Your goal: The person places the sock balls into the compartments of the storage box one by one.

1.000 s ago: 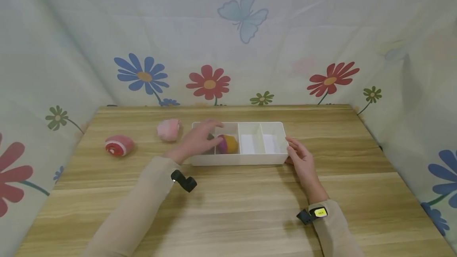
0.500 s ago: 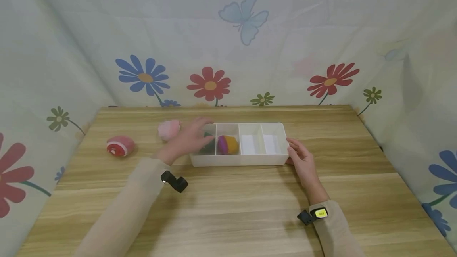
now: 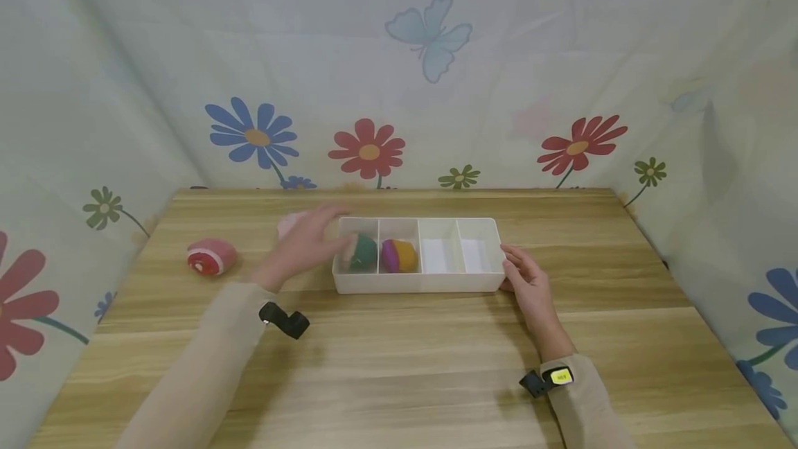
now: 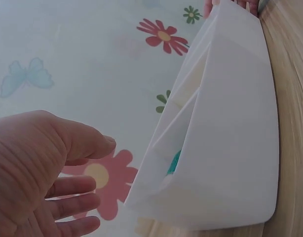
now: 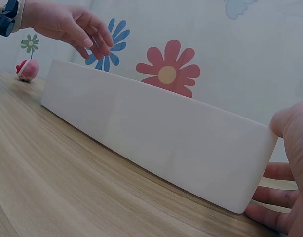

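A white box with several compartments stands on the table. A green bundle lies in its leftmost compartment, and a purple and yellow bundle fills the one beside it. My left hand hovers at the box's left end with loose fingers and nothing in them, as the left wrist view also shows. Behind that hand, a pale pink bundle is mostly hidden. My right hand grips the box's right end, with the thumb at the top corner and the fingers low around the end.
Farther left on the wooden table sits a pink roll with a white band and a red end. The two right compartments of the box show only their white floors. A flowered cloth hangs behind the table.
My left hand has drawn back leftward from over the box, uncovering the green bundle and now covering most of the pale pink one. My right hand stays on the box's end.
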Demonstrator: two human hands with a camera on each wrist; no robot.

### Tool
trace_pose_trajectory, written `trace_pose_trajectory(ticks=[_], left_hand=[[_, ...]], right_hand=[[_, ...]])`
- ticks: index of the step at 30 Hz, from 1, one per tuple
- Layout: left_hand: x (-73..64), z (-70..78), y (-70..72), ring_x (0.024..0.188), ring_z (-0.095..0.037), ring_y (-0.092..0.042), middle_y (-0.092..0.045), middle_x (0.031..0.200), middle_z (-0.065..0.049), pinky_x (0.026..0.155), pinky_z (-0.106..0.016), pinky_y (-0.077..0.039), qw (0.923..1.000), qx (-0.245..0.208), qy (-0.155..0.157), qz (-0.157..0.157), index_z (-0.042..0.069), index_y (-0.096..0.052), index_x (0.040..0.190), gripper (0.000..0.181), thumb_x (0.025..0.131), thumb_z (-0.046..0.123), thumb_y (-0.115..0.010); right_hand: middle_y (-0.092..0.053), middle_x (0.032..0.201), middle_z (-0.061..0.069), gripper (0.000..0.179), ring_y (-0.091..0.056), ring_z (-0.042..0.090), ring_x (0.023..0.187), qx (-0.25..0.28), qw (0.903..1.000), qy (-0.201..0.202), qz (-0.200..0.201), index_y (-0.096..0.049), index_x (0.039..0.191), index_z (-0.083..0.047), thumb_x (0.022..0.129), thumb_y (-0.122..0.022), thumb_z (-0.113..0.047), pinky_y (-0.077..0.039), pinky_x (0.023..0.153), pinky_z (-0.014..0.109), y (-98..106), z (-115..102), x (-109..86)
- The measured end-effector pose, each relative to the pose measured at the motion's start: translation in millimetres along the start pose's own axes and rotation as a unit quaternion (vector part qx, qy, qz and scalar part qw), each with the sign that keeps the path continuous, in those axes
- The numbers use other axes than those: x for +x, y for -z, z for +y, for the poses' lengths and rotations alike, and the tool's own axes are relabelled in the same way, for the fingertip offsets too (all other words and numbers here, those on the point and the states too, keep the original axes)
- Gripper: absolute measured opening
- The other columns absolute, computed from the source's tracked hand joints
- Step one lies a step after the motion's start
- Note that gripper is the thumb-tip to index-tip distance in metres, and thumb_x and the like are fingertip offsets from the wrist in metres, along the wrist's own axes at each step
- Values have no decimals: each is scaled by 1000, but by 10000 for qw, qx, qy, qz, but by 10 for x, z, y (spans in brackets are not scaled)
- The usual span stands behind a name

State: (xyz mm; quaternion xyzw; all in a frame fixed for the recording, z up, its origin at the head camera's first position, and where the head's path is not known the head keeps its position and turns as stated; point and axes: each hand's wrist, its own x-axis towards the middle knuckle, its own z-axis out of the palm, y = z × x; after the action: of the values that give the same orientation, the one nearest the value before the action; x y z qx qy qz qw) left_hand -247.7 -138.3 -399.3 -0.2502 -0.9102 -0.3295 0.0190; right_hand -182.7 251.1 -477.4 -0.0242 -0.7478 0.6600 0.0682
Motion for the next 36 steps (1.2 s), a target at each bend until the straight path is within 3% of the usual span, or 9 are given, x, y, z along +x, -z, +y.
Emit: trace_pose_trajectory(ticks=[5,9,21,36], left_hand=[[-25,-64,65,117,-30,-46,-51,129,-14,97,-49,-37,9998,144,-4,166,5,-51,128,50,85,25,-67],[-58,-142,103,115,-32,-47,-50,128,-16,95,-50,-38,9998,11,49,192,5,-48,131,53,84,20,-68],[-128,-296,206,117,-34,-45,-46,131,-15,92,-52,-41,9984,-324,424,198,11,-44,135,58,85,30,-66],[-131,-507,338,119,-40,-41,-41,134,-24,96,-57,-34,9980,-376,431,254,1,-42,135,54,91,26,-59]], right_hand=[[-50,127,18,40,-57,15,92,43,10000,-32,73,-49,132,-5,96,-51,-24,-52,72,30,3,-2,-3],[-51,127,18,40,-58,13,91,41,9999,-35,87,-49,131,-5,96,-52,-23,-52,72,30,8,-4,-3],[-51,127,18,43,-57,14,92,-27,10000,0,28,-49,132,-5,95,-52,-26,-52,73,32,13,-7,-26],[-51,128,17,42,-57,14,94,31,10000,-43,17,-49,132,-6,95,-52,-26,-52,73,31,-13,-9,6]])
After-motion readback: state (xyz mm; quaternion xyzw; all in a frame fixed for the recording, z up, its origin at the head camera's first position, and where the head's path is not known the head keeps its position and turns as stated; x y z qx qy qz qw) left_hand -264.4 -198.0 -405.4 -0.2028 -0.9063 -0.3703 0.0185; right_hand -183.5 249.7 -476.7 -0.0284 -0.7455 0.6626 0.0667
